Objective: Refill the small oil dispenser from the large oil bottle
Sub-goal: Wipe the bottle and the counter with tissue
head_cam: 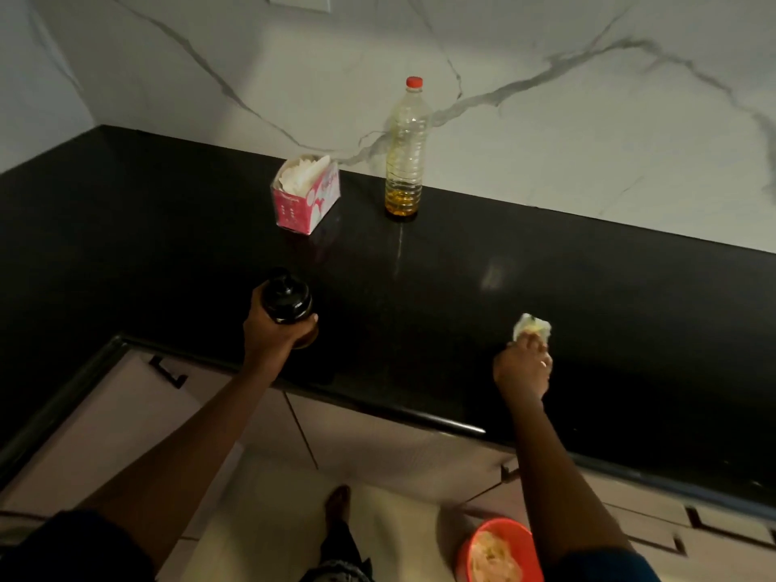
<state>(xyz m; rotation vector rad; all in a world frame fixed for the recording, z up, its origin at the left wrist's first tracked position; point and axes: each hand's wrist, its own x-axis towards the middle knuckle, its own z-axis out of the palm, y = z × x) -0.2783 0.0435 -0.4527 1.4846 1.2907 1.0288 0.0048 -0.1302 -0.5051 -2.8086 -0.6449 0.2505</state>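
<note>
From the head view, your left hand [275,329] has its fingers wrapped around the small oil dispenser [287,300] above the dark worktop [462,266]. Your right hand [523,367] pinches a crumpled tissue [531,326] against it. The large oil bottle [405,157] stands capped by the wall.

Bare forearms, dark short sleeve on left arm [84,543], blue sleeve on right arm [604,564], bare foot [338,501]
</note>
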